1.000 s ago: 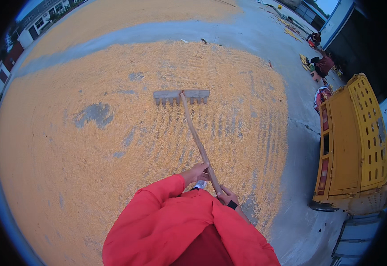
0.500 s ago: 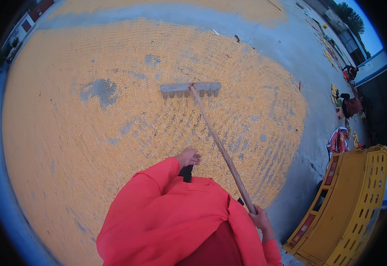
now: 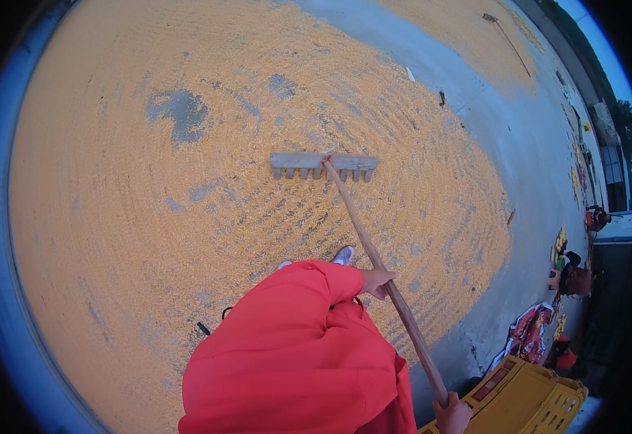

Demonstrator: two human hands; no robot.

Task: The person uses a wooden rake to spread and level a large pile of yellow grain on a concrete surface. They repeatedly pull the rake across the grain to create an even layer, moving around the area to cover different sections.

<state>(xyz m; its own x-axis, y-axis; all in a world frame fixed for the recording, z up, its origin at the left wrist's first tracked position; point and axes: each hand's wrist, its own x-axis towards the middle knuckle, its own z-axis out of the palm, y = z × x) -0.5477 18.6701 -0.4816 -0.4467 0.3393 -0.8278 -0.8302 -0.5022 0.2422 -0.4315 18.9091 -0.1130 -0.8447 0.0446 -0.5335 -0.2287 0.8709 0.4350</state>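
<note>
A wooden rake (image 3: 365,235) slants from its wide toothed head, out in front of me, down to the lower right. Its grey-brown head lies among spread yellow corn kernels (image 3: 113,217), with the blunt teeth pointing towards me. My left hand (image 3: 377,283) is closed on the middle of the handle. Near the handle's end, at the lower edge of the view, my right hand (image 3: 452,415) is wrapped round the shaft. Curved raking lines run through the kernels around the head. One of my shoes (image 3: 343,254) shows below the rake head.
Bare concrete (image 3: 431,54) borders the kernels at the far side and right. A yellow vehicle body (image 3: 515,401) stands at lower right, with a red-and-white sack (image 3: 529,329) beyond it. Another long-handled tool (image 3: 507,40) lies far off. Corn cobs (image 3: 575,181) lie along the right side.
My left hand has moved right and taken hold of the rake handle's middle. The view has turned and shifted, and my right hand sits lower in it, still on the handle.
</note>
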